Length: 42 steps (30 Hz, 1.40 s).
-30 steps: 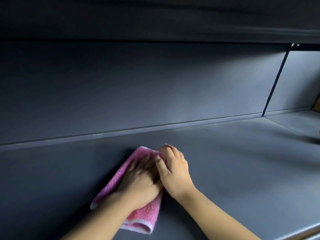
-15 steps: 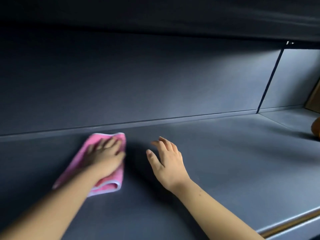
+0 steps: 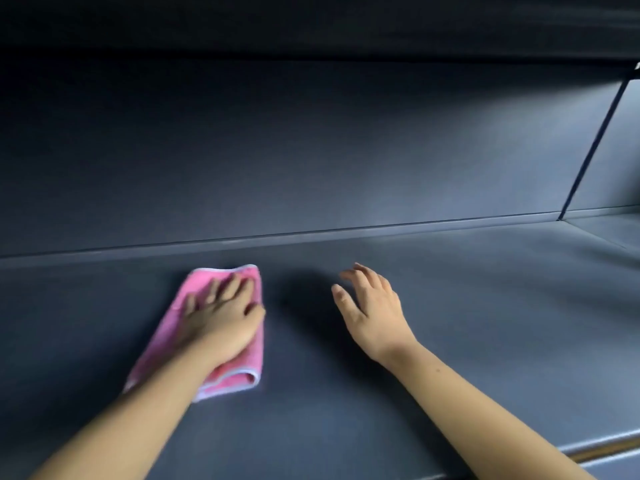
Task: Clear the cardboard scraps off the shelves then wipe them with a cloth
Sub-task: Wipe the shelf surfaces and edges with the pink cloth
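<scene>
A folded pink cloth [image 3: 194, 292] with a pale edge lies flat on the dark grey shelf [image 3: 485, 306], left of centre. My left hand [image 3: 221, 317] presses down on the cloth with its fingers spread straight. To the right of it, apart from the cloth, my right hand [image 3: 374, 310] hovers just above or rests lightly on the bare shelf, fingers relaxed and holding nothing. No cardboard scraps show on this shelf.
The shelf's grey back panel [image 3: 311, 168] rises behind the hands. A dark vertical divider [image 3: 588, 150] separates the neighbouring bay at the far right. The shelf's front edge [image 3: 606, 448] with a metal rail runs at the lower right. The shelf above overhangs at the top.
My left hand slid the cloth leftward away from my right hand, which came off the cloth and stays open. Over the last half second the cloth barely moved.
</scene>
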{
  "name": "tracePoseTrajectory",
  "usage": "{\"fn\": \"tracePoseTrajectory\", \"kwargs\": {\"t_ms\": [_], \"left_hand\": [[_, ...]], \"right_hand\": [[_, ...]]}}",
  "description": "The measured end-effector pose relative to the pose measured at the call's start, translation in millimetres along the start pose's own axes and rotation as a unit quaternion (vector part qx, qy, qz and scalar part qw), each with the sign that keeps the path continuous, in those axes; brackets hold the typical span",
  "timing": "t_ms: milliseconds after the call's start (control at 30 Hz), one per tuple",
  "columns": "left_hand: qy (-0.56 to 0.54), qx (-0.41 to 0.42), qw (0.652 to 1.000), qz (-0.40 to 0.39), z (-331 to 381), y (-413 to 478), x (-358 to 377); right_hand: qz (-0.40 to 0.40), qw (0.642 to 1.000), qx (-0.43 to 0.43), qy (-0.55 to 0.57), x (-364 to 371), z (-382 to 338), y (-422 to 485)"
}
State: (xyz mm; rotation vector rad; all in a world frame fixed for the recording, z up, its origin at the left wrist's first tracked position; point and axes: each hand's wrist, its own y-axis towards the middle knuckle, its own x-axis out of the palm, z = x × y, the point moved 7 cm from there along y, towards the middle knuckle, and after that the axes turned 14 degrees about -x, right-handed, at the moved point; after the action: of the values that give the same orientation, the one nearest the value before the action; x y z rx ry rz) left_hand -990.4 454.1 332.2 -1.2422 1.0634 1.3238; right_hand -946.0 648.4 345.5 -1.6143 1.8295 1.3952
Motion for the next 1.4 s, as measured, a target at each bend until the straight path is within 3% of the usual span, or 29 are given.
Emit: {"fn": "tracePoseTrajectory", "kwargs": {"t_ms": [100,233,333,467,533,700,800,967,1233,1400], "left_hand": [[-0.023,0.103,0.994,0.02,36.2,-42.9,3.6],[-0.035,0.133,0.99,-0.011,27.3,-62.5,8.2],[-0.026,0.091,0.995,-0.007,-11.6,-58.6,7.3],[-0.012,-0.043,0.999,-0.026,-76.2,-48.4,0.1],[-0.012,-0.06,0.998,-0.031,-80.0,-52.6,-1.5],[-0.035,0.064,0.997,-0.021,-22.6,-96.1,7.0],[-0.05,0.089,0.995,-0.001,-18.7,-107.3,8.3],[-0.045,0.034,0.998,-0.006,-58.9,-81.2,0.7],[-0.033,-0.117,0.992,-0.016,-183.7,-49.4,-7.7],[-0.032,-0.123,0.992,-0.009,-215.4,-40.1,-10.3]], "right_hand": [[-0.021,0.999,-0.011,-0.033,0.6,-4.7,-1.2],[-0.031,0.997,-0.025,-0.063,0.8,-13.5,-0.6],[-0.045,0.995,-0.037,-0.08,3.7,-16.8,-1.5],[-0.071,0.991,-0.045,-0.105,5.6,-18.9,-1.7],[-0.102,0.983,-0.055,-0.14,11.4,-24.0,1.1],[-0.125,0.986,-0.062,-0.088,40.7,-67.8,16.2],[-0.137,0.985,-0.082,-0.06,60.8,-97.6,20.9],[-0.161,0.98,-0.113,-0.04,78.6,-129.0,18.9],[-0.192,0.972,-0.13,-0.027,104.9,-159.6,15.4],[-0.19,0.971,-0.131,-0.065,118.3,-173.4,26.1]]}}
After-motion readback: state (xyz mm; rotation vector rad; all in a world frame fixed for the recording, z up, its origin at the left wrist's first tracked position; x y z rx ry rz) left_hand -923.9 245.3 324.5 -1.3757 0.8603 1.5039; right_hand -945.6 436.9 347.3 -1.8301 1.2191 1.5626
